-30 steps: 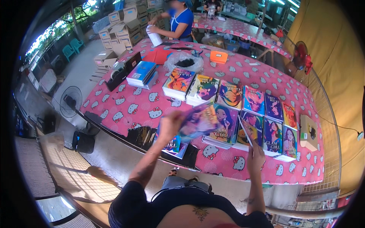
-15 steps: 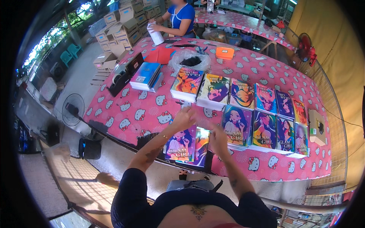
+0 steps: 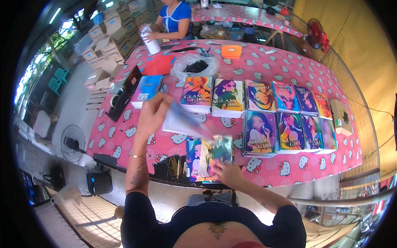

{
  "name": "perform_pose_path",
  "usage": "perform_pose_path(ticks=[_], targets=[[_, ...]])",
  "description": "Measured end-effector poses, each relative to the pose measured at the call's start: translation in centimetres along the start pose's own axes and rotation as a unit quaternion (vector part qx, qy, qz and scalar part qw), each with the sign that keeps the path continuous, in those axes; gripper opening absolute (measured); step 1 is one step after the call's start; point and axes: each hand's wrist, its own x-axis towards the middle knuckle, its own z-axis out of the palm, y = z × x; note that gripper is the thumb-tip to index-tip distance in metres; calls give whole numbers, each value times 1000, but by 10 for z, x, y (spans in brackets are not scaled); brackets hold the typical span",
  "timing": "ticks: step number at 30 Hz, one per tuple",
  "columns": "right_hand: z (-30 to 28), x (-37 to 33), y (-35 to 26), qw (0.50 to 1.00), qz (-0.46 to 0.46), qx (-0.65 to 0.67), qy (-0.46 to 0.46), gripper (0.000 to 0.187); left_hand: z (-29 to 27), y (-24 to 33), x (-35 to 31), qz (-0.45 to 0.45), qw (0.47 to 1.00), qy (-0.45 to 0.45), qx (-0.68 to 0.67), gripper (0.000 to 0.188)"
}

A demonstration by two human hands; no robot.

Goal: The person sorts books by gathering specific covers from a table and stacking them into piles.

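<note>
Slanting from upper left down to lower right, the blurred notebook [image 3: 185, 119] hangs over the pink table [image 3: 309, 173], its long axis aimed toward the near booklets [image 3: 194, 156]. The left hand [image 3: 153, 110] pinches its upper end, forearm stretched forward; the right hand [image 3: 227, 172] angles inward over those booklets, fingers bent, whether gripping I can't tell.

On the table [image 3: 248, 66], notebooks [image 3: 259, 134] lie between a tape dispenser [image 3: 117, 104] on the left and a box [image 3: 342, 120] on the right, with a plastic bag [image 3: 212, 66] behind.

Workshop, stacked cartons [image 3: 112, 50], long tables [image 3: 306, 172], notebook piles [image 3: 259, 134]
</note>
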Motion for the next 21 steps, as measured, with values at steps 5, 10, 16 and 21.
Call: perform_pose_path(ticks=[5, 10, 16, 21], targets=[[22, -6, 93, 942, 196, 261, 80, 25, 110, -83, -38, 140, 889, -249, 358, 51], [-97, -20, 329, 869, 386, 1, 309, 28, 219, -52, -14, -19, 934, -207, 290, 49], [-99, -1, 404, 839, 526, -119, 66, 73, 363, -27, 95, -82, 974, -53, 204, 55], [-113, 6, 450, 905, 412, 29, 105, 73, 337, -57, 125, -162, 964, -2, 212, 35]])
